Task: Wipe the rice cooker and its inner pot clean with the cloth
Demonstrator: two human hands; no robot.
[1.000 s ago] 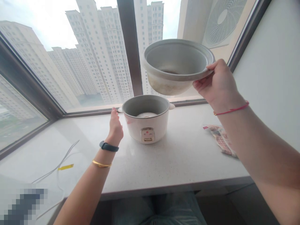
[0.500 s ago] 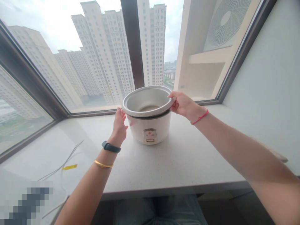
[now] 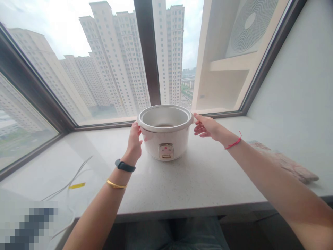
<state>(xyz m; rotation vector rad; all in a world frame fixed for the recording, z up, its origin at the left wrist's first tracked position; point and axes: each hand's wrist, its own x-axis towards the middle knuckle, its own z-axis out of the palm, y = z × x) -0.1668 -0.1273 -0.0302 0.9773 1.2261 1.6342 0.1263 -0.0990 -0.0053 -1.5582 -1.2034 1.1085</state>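
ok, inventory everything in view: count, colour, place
counter: 1, white, foreground
cooker body: 1, white, on counter
inner pot: 1, light grey, inside cooker body
cable: count unclear, whitish, counter's left
tag: 1, yellow, at cable
packages: count unclear, pinkish, counter's right
pixelated patch: 1, dark, lower left
window frame: 1, dark brown, behind counter
buildings: several, pale, outside
fan unit: 1, whitish, outside, upper right
wall: 1, pale, far right
wristband: 1, black, left wrist
bangle: 1, gold, near wristband
bracelet: 1, red, right wrist
legs: 2, dark-clad, bottom
left hand: 1, bare, cooker's left
right hand: 1, bare, cooker's right
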